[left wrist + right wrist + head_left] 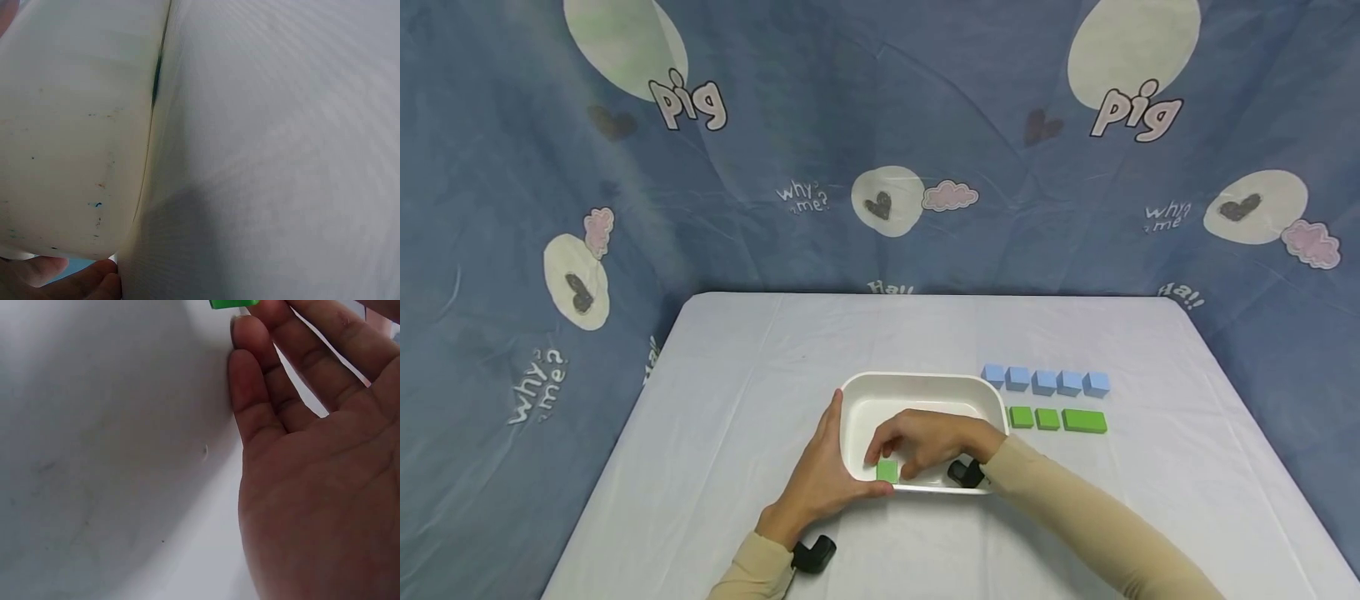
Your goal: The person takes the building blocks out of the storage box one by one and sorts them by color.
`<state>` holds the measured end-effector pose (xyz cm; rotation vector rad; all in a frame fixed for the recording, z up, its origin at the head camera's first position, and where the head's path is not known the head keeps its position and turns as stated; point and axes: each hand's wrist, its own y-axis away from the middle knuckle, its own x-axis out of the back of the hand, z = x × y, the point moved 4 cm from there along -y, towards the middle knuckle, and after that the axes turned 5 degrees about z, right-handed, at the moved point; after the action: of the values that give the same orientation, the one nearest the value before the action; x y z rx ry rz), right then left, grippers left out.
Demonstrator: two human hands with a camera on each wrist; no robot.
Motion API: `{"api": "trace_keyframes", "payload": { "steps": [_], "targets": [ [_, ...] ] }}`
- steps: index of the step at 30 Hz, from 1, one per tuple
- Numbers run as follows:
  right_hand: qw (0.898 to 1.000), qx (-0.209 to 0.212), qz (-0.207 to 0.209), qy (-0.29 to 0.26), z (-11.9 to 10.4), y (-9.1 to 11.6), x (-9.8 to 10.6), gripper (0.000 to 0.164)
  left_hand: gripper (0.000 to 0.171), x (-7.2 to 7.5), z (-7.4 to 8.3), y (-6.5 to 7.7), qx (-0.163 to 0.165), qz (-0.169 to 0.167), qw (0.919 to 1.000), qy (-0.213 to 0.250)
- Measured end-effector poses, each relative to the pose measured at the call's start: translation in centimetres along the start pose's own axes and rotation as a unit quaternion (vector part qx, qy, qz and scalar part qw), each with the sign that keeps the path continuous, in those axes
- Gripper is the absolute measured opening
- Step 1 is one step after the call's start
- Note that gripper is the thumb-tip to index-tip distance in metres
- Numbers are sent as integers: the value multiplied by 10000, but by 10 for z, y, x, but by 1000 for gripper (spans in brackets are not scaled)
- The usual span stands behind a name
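Observation:
A white tray (865, 400) stands on the table, and the left hand (820, 475) grips its left end, thumb along the front rim and fingers up the left side. The left wrist view shows the tray's outer wall (75, 137) with fingertips below it. Inside the tray, the right hand (925, 442) reaches down with bent fingers around a green block (887, 472) near the front left. Only a sliver of green block (234, 303) shows at the top of the right wrist view, beside the right hand's fingertips (250, 375); the exact contact is partly hidden.
Right of the tray, several blue cubes (1043, 382) form a row on the white tablecloth (760, 367). Nearer lie green blocks (1047, 419) and a longer green block (1085, 421). Both wrists carry black devices (814, 554). A printed blue curtain (775, 242) hangs behind the table.

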<state>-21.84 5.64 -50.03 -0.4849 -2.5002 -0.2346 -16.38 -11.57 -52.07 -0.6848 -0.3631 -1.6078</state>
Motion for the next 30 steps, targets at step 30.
{"api": "trace_keyframes", "payload": {
  "steps": [30],
  "targets": [
    [9927,124,471,1103,2,-4,3,40,155,0,1,-1,34,29,10000,58]
  ]
}}
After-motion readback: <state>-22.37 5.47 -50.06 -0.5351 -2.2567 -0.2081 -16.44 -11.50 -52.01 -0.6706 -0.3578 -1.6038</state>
